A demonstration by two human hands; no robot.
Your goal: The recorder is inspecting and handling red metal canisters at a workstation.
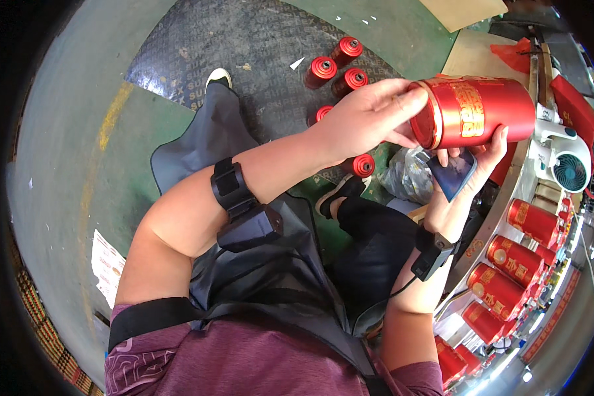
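One red can [485, 109] is lying sideways between the left hand [374, 113], which is reaching across with fingers clasping its left end, and the right hand [485, 162], which is propping the can from below with curled fingers

Gold lettering [470, 109] on red canister [482, 113], repeated capitals [203, 84] on dark floor sheet [261, 56]

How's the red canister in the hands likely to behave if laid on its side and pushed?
The red canister would probably roll, given its round wall. Its smooth, shiny surface may be slippery. It looks fairly stiff: no dent shows where the left hand grips its end.
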